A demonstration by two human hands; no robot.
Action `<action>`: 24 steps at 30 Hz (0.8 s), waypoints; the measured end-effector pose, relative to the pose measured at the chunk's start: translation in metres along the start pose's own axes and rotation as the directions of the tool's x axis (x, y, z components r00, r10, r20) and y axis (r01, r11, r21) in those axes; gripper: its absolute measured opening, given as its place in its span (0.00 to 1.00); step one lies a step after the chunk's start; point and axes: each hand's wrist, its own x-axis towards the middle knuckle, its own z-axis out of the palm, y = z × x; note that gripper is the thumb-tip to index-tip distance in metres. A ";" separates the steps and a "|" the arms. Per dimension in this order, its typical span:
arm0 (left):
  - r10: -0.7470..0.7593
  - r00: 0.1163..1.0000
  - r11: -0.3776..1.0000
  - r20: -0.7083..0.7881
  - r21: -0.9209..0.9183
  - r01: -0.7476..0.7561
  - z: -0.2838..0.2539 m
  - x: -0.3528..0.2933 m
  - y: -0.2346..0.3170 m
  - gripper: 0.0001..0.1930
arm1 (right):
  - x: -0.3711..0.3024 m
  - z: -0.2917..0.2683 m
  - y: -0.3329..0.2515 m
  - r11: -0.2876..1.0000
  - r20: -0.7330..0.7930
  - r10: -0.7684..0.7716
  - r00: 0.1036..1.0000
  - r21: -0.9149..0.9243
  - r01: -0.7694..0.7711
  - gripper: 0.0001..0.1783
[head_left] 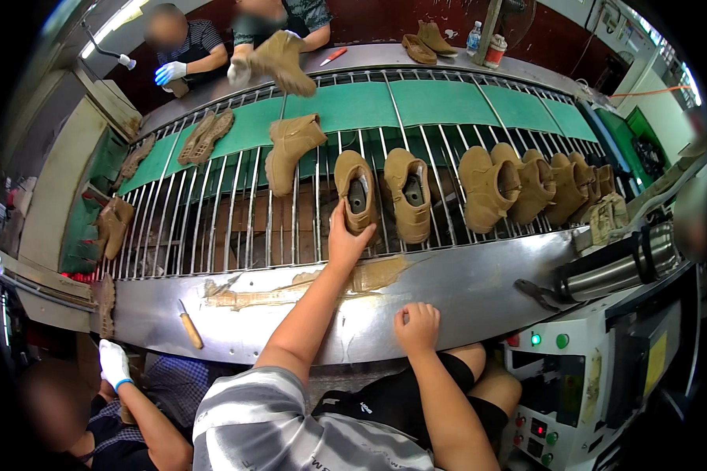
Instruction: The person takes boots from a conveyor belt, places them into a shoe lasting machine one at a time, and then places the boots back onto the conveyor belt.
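From where I stand, the step in hand looks like placing or taking up one shoe in the line; the person's left hand (349,235) is on a tan shoe (352,169), which sits on the rack of metal rods (269,235) with its toe pointing away and its heel toward the wearer; I cannot tell whether it is being set down or picked up.

The next move, as I judge it, calls either for a clean release that leaves the shoe level beside its neighbour, or for a firm pinch at the heel and a straight lift; in both cases the second tan shoe (420,220), just to the right, leaves modest room for a sideways knock.

As for the left grip, it is clamped around the heel end, thumb on the right side and fingers on the left, spread only as wide as the shoe itself; the sole seems to rest on the rods, so the hand probably bears little weight.

The right hand (418,326) is apart from the shoes, by the near edge of the steel bench (479,294); its fingers are curled, and I cannot tell whether that grip is fully together or hides something small.
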 end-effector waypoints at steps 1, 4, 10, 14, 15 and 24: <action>-0.007 1.000 0.999 0.022 0.048 0.006 -0.006 -0.006 -0.010 0.41 | 0.000 0.001 -0.001 1.000 0.006 0.001 1.000 0.002 -0.001 0.05; -0.007 1.000 0.996 0.007 0.089 0.006 -0.030 -0.023 -0.047 0.36 | 0.001 0.000 -0.002 1.000 0.002 0.007 1.000 -0.002 -0.007 0.06; -0.241 0.903 0.965 -0.355 0.009 0.261 -0.085 0.028 -0.114 0.32 | -0.002 0.000 0.001 0.996 0.103 0.089 0.991 0.019 -0.091 0.06; -0.241 0.875 0.876 -0.420 0.293 0.382 -0.118 0.091 -0.150 0.48 | 0.001 -0.003 -0.003 0.997 0.086 0.069 0.994 0.017 -0.071 0.06; -0.240 0.889 0.854 -0.389 0.351 0.384 -0.121 0.106 -0.151 0.51 | 0.001 -0.003 -0.002 0.998 0.078 0.068 0.995 0.007 -0.069 0.06; -0.408 0.868 0.760 -0.283 0.422 0.494 -0.099 0.186 -0.160 0.43 | 0.010 -0.023 -0.007 0.998 0.047 0.056 0.997 0.026 -0.058 0.07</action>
